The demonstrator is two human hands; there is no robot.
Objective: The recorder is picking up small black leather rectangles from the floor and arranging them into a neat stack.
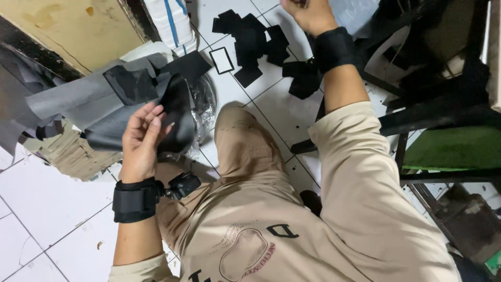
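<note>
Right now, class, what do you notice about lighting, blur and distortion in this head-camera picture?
Head view: light is even and soft, with a bright patch on the white floor tiles; the tile lines bow, a sign of wide-angle distortion; the right hand is cut by the top edge and slightly blurred; the left hand on the black sheet is sharp; the black cut pieces lose detail in darkness.
</note>
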